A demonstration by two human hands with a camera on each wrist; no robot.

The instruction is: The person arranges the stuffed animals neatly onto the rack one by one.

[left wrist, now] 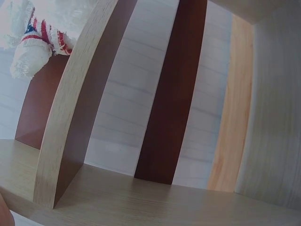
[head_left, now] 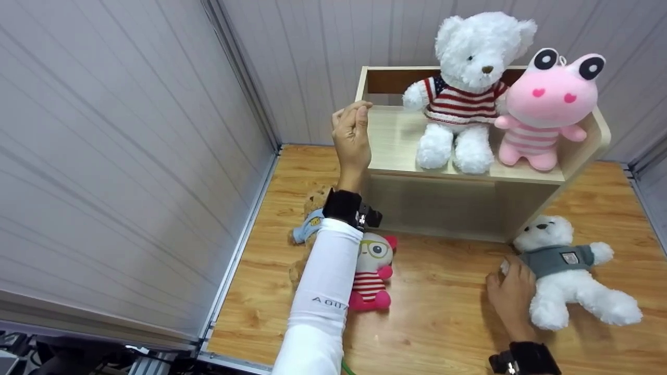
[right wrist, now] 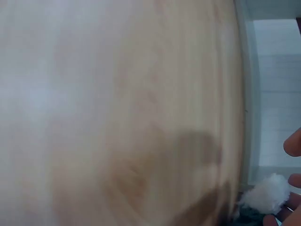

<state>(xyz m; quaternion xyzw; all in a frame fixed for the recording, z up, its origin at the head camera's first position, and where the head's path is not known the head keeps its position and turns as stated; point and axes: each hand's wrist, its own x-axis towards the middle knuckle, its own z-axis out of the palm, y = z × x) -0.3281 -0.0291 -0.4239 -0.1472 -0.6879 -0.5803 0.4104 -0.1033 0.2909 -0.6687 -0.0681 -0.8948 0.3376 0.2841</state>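
My left hand (head_left: pixel 353 136) has its fingers curled at the left side panel of a pale wooden shelf unit (head_left: pixel 396 140) and seems to grip that panel's front edge. Only a sliver of a finger (left wrist: pixel 4 216) shows in the left wrist view. Low on the right, my right hand (head_left: pixel 515 291) holds the arm of a white teddy bear (head_left: pixel 565 291) in a grey-green sweater, lying on the floor. The bear's white paw (right wrist: pixel 267 193) shows among the fingers in the right wrist view; the thumb stands apart from it.
A white teddy bear (head_left: pixel 464 104) in a striped sweater and a pink frog plush (head_left: pixel 552 104) sit on the upper shelf. A brown teddy (head_left: pixel 312 224) and an owl-like plush (head_left: pixel 372 281) lie on the wooden floor (head_left: pixel 437 312), partly behind my left arm. A panelled wall (head_left: pixel 156 130) rises at left.
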